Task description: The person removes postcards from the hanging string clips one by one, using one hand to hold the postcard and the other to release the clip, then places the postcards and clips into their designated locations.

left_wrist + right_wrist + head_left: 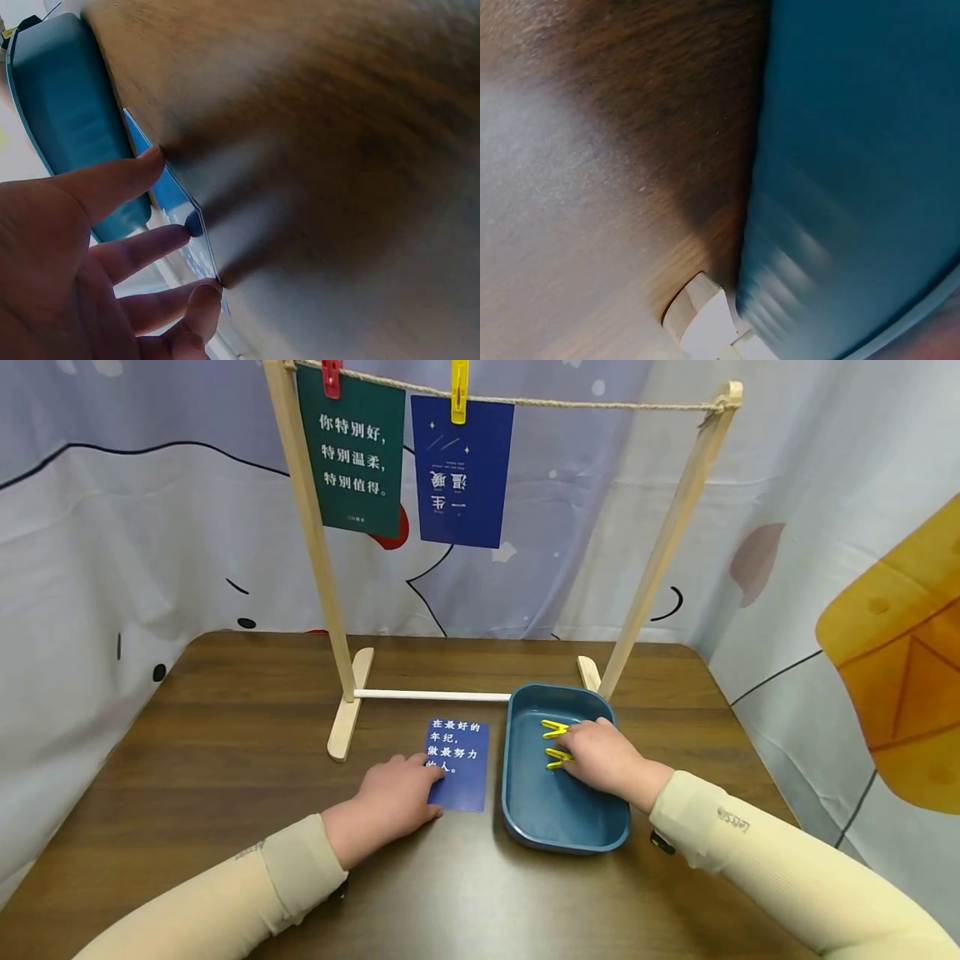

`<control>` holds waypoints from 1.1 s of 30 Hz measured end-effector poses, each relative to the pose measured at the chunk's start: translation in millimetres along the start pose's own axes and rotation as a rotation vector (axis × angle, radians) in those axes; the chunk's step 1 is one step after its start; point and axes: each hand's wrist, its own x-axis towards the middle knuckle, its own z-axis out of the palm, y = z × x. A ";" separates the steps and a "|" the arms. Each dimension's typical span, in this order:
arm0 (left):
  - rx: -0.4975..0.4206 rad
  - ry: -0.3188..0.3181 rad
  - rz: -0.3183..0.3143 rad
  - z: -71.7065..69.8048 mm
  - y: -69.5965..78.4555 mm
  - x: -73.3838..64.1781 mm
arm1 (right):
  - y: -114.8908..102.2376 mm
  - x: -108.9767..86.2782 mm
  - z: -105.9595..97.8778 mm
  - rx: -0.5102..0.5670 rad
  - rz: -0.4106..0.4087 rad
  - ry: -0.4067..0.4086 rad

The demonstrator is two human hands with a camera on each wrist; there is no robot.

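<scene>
Two yellow plastic clothespins (pixel 556 743) lie in the blue tray (pixel 525 810) near the counter's right edge; my right hand (pixel 603 756) curls onto them, while my left hand (pixel 393 797), fingers flat, pins the blue card (pixel 461 764) so it cannot slide.

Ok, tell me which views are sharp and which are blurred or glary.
Head view: sharp, evenly lit, the blue card under the left hand legible, edges bowed by the wide lens. Left wrist view: motion-smeared table, pale glare patch. Right wrist view: blurred tray wall, bright sheen on the wood.
</scene>
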 end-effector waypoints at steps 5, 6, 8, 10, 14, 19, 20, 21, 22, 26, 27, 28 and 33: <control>0.004 0.019 0.000 -0.2 -0.8 3.7 | 2.4 2.6 -1.2 -0.013 -0.002 0.001; 0.002 0.023 -0.001 -0.3 -1.1 4.2 | 2.7 3.3 -1.4 -0.014 -0.005 0.003; -0.003 0.027 -0.005 -0.8 -1.6 4.9 | 3.4 4.5 -1.6 -0.016 -0.011 0.006; -0.007 0.030 -0.009 -1.5 -1.9 5.5 | 4.1 5.9 -1.8 -0.011 -0.012 0.005; -0.010 0.035 -0.013 -3.1 -2.4 6.2 | 4.5 7.7 -3.8 0.005 -0.002 0.001; -0.019 0.031 -0.021 -5.2 -2.9 5.4 | 3.8 7.3 -6.8 0.032 0.005 0.017; -0.027 0.030 -0.024 -5.5 -2.8 5.1 | 3.2 6.4 -7.5 0.037 0.009 0.022; -0.035 0.029 -0.027 -5.5 -2.7 4.7 | 2.9 5.5 -7.9 0.039 0.012 0.027; -0.046 0.029 -0.030 -5.5 -2.6 4.3 | 2.7 4.5 -8.3 0.038 0.016 0.033; -0.087 0.017 -0.050 -4.5 -1.9 3.5 | 3.1 -0.5 -11.7 0.039 0.041 0.069; -0.096 0.015 -0.057 -4.0 -2.1 3.9 | 4.1 -1.5 -13.1 0.041 0.043 0.086; -0.102 0.015 -0.063 -3.9 -2.6 4.5 | 5.1 -2.4 -15.3 0.043 0.044 0.106; -0.173 0.075 -0.078 -12.3 -8.2 13.8 | 12.2 -5.6 -41.4 0.088 0.037 0.200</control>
